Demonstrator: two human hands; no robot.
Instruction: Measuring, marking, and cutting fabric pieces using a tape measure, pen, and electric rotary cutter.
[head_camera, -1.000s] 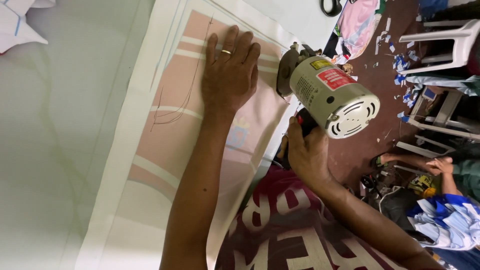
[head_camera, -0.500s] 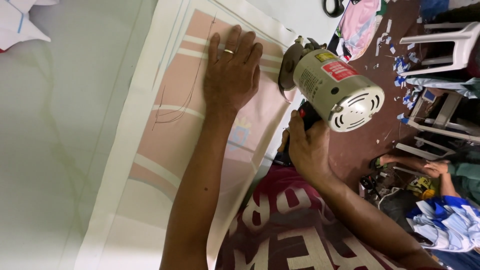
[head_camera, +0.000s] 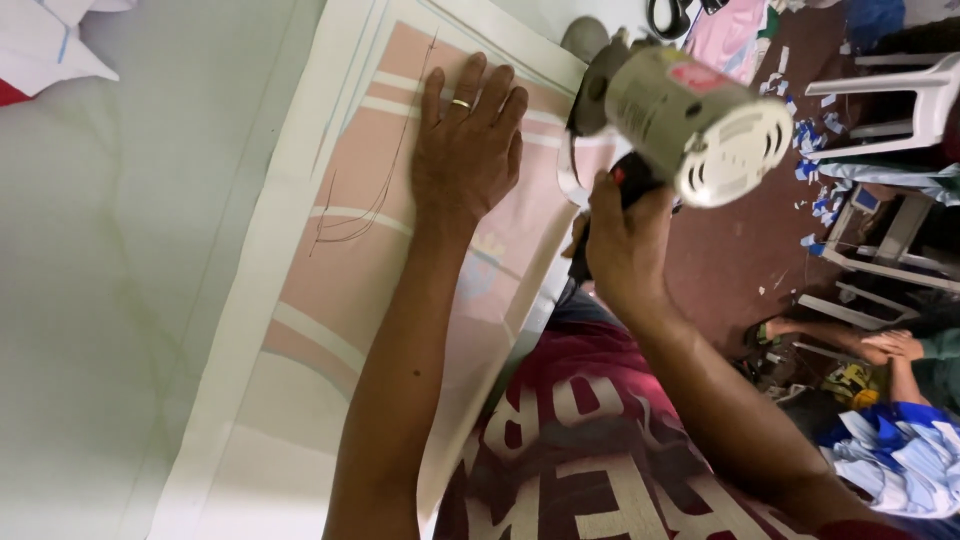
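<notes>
- Left hand (head_camera: 468, 150) lies flat, fingers spread, pinning the soft, limp pink fabric (head_camera: 400, 260).
- Right hand (head_camera: 625, 240) grips the handle of the electric cloth cutter (head_camera: 690, 125), probably heavy.

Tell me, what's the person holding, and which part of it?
The right hand holds a cutting machine by its dark handle. The left hand holds nothing, lying flat on the pink cloth.

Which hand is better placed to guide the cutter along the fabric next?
Probably the right hand: it grips the electric cutter at the fabric's edge, while the left hand lies flat on it.
</notes>
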